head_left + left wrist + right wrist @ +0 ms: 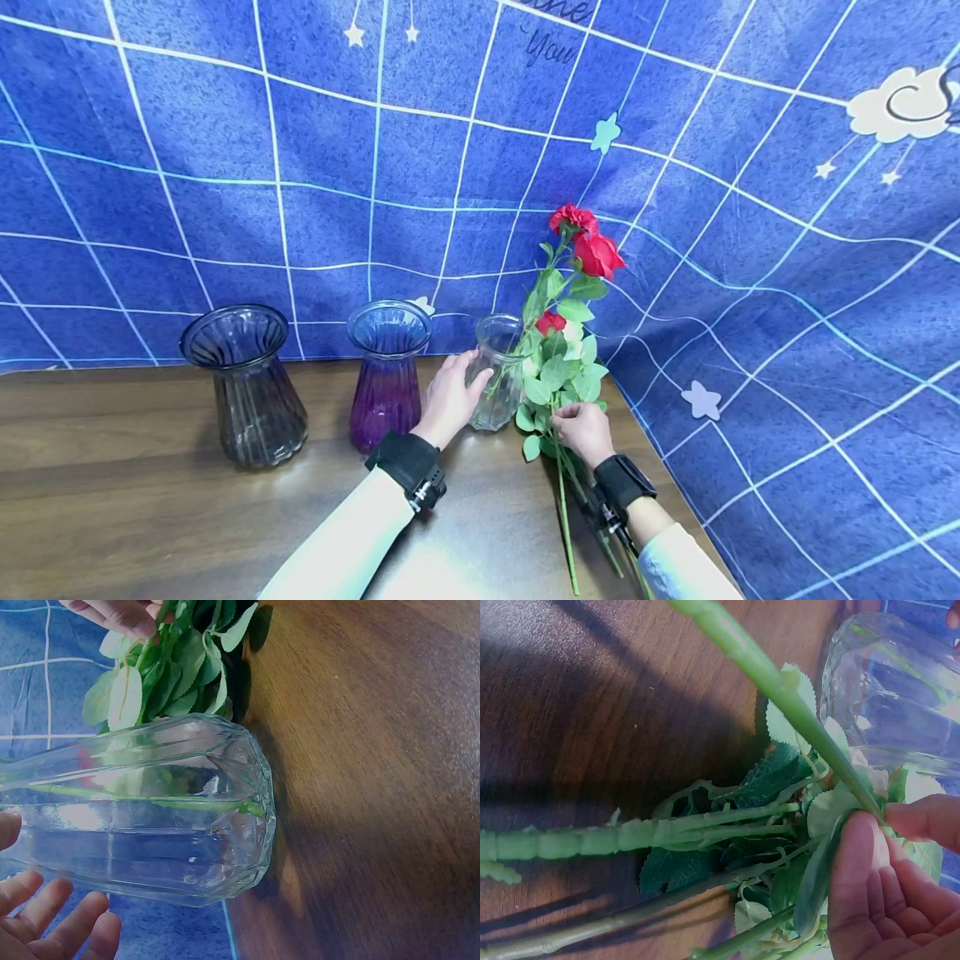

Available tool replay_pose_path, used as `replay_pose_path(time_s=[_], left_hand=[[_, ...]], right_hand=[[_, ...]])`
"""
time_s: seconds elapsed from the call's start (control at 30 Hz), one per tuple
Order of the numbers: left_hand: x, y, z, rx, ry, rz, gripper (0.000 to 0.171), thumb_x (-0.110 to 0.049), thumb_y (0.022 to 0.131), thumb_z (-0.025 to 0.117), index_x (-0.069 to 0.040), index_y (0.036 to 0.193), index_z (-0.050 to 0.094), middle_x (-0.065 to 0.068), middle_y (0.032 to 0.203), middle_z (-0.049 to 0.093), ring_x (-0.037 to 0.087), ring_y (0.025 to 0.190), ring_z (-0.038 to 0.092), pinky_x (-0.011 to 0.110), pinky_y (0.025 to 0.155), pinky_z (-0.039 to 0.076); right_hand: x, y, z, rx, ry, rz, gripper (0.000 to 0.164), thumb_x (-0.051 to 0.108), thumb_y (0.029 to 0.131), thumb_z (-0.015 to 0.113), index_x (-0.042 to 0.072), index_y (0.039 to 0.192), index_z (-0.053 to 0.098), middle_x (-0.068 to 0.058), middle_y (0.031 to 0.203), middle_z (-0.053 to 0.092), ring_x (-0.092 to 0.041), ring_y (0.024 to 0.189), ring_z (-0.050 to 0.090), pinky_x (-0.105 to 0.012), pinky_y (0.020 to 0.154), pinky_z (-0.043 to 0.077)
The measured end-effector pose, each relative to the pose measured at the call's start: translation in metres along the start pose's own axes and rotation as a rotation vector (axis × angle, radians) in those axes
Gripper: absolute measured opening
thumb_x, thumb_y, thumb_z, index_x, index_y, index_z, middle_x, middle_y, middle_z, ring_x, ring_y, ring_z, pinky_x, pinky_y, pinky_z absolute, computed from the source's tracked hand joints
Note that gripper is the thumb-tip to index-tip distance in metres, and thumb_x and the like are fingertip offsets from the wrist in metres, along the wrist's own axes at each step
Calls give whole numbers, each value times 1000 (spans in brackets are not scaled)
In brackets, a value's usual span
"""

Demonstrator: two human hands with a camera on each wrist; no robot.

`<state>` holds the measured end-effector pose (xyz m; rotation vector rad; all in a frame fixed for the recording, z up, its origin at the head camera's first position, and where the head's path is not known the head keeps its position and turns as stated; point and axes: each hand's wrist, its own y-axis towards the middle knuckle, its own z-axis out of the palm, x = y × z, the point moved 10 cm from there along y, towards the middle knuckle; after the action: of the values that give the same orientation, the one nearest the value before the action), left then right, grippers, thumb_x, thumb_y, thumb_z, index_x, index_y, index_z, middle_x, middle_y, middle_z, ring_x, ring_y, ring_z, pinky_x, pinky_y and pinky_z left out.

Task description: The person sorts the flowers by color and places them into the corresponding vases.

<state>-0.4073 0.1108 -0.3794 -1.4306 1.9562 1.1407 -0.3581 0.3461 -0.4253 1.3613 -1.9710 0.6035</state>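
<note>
Head view is reading bright | glare is whitening tabletop (pixel 450 562) at bottom edge | 2 wrist views are running dimmer | left: glint is showing on clear vase (pixel 150 832) | right: shadows are streaking tabletop

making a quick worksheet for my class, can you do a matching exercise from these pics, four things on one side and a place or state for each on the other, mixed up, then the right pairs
Column one
1. left hand
2. dark grey vase
3. right hand
4. purple vase

Column two
A. pinches a green stem
B. in the middle of the row of vases, in the head view
C. at the clear vase, fingers parted
D. leftmost in the row of vases, in the head view

Right pairs: 1-C, 2-D, 3-A, 4-B
</note>
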Motion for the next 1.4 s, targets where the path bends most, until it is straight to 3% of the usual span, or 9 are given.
replay_pose_path(time_s=[0.27,0.53,0.7,0.93,1.17,1.4], left_hand=[[0,-1,-1,-2,5,4,44,-37,90,59,-12,126,57,10,123,60,29,111,60,46,88,49],[1,-2,-1,-2,11,4,43,-39,90,59,-14,126,57,9,122,60,29,109,60,45,87,50],[1,-2,-2,-6,14,9,43,-38,90,59,-14,126,57,9,121,60,29,108,61,45,86,50],[2,-2,-1,-7,20,13,43,-38,90,59,-14,126,57,10,121,61,30,107,62,46,84,51],[2,-1,0,0,18,12,42,-38,91,59,-15,126,57,10,122,60,28,110,60,45,87,50],[2,2,1,9,14,4,43,-38,91,59,-15,127,57,10,122,60,29,109,60,46,87,50]], right_hand=[[2,-2,-6,-55,-21,-19,14,13,78,67,1,84,71,-4,63,67,-7,51,58,-20,51,49],[11,-6,-27,-141,-38,-29,17,13,75,63,4,85,74,0,63,66,-6,55,54,-22,58,43],[16,-8,-41,-200,57,-22,20,12,76,61,1,87,73,3,59,63,-4,50,51,-20,53,42],[17,-10,-64,-252,295,-7,25,8,79,61,-7,97,69,5,63,63,-4,49,55,-18,50,48],[25,-10,-99,-338,342,-49,23,10,81,61,-4,97,69,16,54,57,1,47,54,-17,52,48],[40,-11,-134,-416,432,-87,18,8,82,59,-4,93,67,17,50,54,2,46,52,-14,49,48]])
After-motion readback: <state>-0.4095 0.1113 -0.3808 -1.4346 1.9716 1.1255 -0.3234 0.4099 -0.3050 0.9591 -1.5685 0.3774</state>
